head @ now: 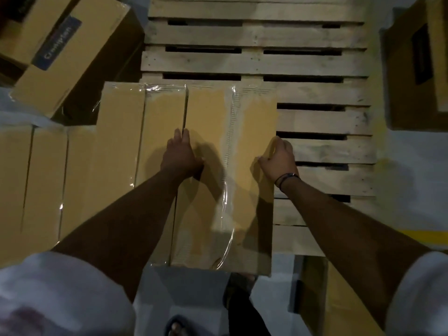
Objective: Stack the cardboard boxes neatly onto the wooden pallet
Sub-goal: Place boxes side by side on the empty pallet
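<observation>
Clamping box (211, 112) by both side edges, flat on pallet (254, 61). Left grip (181, 154) tucked into seam beside neighbour (121, 141), right grip (278, 156) curled over opposite edge. Probably best: ease left grip out, push from right grip until flush, square far edge.

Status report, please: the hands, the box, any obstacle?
Both left hand and right hand grip cardboard box by its side edges. Box over wooden pallet, tight beside neighbouring box. No obstacle seen.
</observation>
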{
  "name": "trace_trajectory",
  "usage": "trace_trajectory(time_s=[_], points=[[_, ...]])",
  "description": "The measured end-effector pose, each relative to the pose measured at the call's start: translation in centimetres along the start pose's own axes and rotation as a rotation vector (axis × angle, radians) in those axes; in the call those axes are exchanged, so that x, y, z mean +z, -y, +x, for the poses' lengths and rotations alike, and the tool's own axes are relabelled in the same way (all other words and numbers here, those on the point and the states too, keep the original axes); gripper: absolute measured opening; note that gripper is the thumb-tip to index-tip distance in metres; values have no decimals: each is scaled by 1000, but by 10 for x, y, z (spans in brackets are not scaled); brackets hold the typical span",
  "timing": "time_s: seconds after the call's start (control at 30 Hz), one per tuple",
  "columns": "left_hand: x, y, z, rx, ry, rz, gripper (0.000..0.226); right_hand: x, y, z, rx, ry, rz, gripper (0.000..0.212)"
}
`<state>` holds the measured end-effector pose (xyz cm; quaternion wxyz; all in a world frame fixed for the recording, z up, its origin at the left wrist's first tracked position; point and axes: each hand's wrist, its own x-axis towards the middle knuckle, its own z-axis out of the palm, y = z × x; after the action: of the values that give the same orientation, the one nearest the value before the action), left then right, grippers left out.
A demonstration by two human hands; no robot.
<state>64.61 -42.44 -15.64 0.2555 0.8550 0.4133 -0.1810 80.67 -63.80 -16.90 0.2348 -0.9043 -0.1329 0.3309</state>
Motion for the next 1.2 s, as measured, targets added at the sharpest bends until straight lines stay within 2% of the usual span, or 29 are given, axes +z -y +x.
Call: trace_trajectory(time_s=[0.2,0.33,0.77,1.0,1.2], points=[[-9,-1,15,23,179,182,124,-8,14,34,53,-7,1,83],[-9,9,13,54,193,242,126,8,34,37,131,17,127,100],[-16,25,21,136,258,366,127,14,38,41,118,102,-15,123],[-1,26,-3,151,235,307,112,25,35,1,67,61,-100,115],[44,60,-64,199,184,265,111,54,6,-68,13,41,-245,103]])
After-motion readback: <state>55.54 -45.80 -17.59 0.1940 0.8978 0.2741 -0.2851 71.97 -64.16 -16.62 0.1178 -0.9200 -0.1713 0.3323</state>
